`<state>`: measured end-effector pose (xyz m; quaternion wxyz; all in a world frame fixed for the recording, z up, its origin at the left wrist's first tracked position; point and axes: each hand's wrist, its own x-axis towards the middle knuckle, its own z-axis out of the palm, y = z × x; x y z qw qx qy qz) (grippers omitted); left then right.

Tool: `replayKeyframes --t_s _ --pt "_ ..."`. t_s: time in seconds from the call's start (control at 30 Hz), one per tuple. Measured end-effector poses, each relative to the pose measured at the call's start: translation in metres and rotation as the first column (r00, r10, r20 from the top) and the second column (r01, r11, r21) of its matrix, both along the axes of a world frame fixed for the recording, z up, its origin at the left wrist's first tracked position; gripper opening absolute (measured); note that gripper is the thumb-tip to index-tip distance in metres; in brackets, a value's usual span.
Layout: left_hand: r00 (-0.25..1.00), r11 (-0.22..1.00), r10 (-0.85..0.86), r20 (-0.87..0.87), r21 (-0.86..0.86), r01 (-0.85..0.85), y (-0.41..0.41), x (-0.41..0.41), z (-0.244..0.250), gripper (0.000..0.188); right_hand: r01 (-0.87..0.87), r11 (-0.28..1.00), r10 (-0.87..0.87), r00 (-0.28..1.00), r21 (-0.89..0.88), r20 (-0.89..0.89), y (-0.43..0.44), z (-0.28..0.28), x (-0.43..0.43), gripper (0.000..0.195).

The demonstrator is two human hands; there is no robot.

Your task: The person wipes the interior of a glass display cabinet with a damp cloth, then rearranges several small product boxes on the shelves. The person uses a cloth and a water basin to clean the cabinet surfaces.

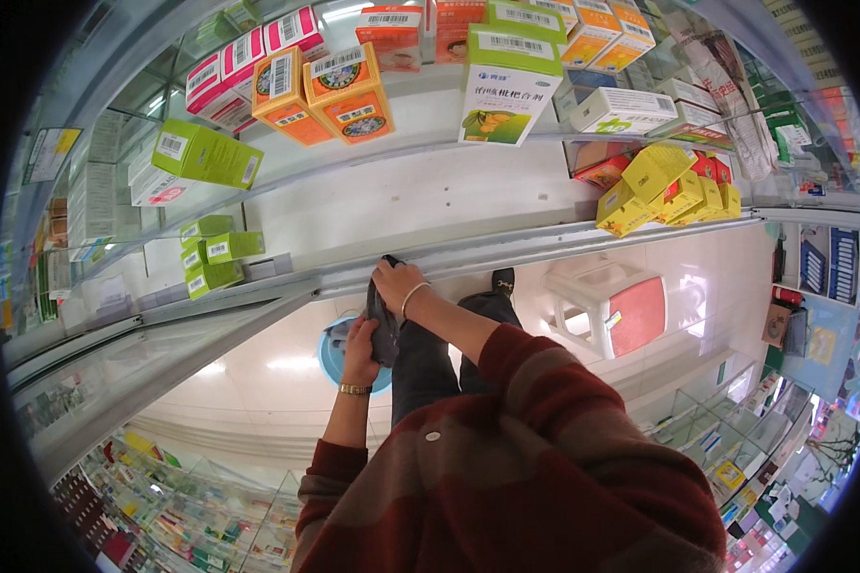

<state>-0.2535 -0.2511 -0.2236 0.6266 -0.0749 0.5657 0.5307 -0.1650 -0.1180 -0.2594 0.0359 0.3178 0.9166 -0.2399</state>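
A dark grey cloth (pixel 382 326) hangs between my two hands at the front edge of a white display shelf (pixel 430 193). My right hand (pixel 399 281), with a pale bangle at the wrist, grips its upper end against the metal sliding-door track (pixel 473 256). Lower down, my left hand (pixel 362 352), wearing a gold-coloured watch, holds the cloth's side. A light blue basin (pixel 330 356) stands on the floor below, partly hidden by my left hand and the cloth; grey fabric shows inside it.
Medicine boxes (pixel 509 93) stand on the glass shelf above. Green boxes (pixel 218 251) lie at the left, yellow boxes (pixel 645 193) at the right near the track. A white plastic stool with a red top (pixel 636 315) stands on the floor at right. A framed glass door (pixel 186 365) slants at left.
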Motion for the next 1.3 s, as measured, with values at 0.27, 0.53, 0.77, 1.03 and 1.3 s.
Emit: replayKeyframes --t_s 0.27,0.53,0.77,1.03,1.3 --pt "0.987 0.999 -0.035 0.155 -0.001 0.036 0.034 0.056 0.02 0.022 0.033 0.996 -0.03 0.999 -0.079 0.032 0.023 0.006 0.063 0.027" --pt "0.951 0.961 -0.272 0.147 0.085 0.262 0.085 0.179 -0.014 0.026 0.124 0.989 -0.11 0.981 -0.079 0.161 0.081 0.016 0.213 0.034" --pt "0.88 0.887 -0.454 0.137 0.156 0.434 0.133 0.284 -0.032 0.028 0.167 0.985 -0.173 0.96 0.048 0.222 0.113 0.015 0.337 0.037" --pt "0.872 0.902 -0.421 0.248 0.212 0.375 0.141 0.293 -0.038 0.028 0.296 0.953 -0.302 0.915 0.065 0.266 0.113 0.016 0.352 0.032" --pt "0.949 0.976 -0.218 0.226 0.052 0.212 0.098 0.216 -0.024 0.023 0.179 0.984 -0.179 0.975 0.017 0.133 0.084 -0.001 0.269 0.031"
